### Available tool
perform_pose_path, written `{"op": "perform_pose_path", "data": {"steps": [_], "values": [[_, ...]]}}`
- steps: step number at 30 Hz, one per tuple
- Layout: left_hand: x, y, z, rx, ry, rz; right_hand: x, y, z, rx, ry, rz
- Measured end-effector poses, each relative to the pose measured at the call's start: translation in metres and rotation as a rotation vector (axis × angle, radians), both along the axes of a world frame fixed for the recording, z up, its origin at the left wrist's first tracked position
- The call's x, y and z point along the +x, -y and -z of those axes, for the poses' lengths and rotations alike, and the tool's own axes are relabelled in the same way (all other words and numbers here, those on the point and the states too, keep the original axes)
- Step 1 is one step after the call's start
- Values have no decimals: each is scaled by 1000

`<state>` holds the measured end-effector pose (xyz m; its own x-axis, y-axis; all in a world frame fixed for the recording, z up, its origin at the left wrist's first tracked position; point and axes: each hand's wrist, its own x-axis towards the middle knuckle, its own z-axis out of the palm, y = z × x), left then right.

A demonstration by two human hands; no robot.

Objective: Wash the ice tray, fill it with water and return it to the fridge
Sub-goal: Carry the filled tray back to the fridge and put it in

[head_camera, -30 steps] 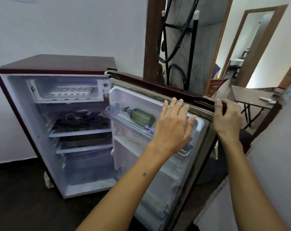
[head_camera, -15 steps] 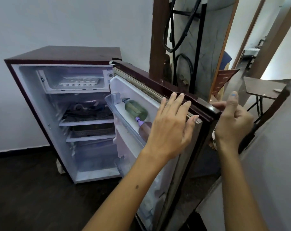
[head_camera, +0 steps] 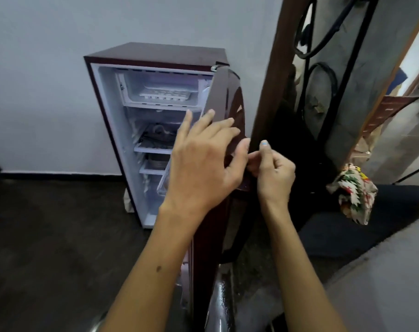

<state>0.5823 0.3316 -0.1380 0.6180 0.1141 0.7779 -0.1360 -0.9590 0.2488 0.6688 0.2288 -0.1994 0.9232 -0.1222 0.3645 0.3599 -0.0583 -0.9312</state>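
Fridge door (head_camera: 224, 111) has swung nearly edge-on, left hand (head_camera: 203, 161) apparently pushing.

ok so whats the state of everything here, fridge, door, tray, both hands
fridge: open, interior showing
fridge door: partly swung, not shut
ice tray: lying in the freezer compartment
left hand: fingers straight, resting on the door edge
right hand: fingers curled at the door's outer edge
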Motion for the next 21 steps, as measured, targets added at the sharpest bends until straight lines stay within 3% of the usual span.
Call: {"op": "perform_pose_path", "data": {"steps": [5, 13, 21], "values": [[-20, -38, 7, 68, 37, -212, -15, -55, 12, 14, -101, -179], [-25, -100, 24, 163, 80, -460, -41, -137, 32, 26, -123, -264], [-7, -186, 37, 232, 59, -585, -58, -224, 53, 81, 14, -264]]}}
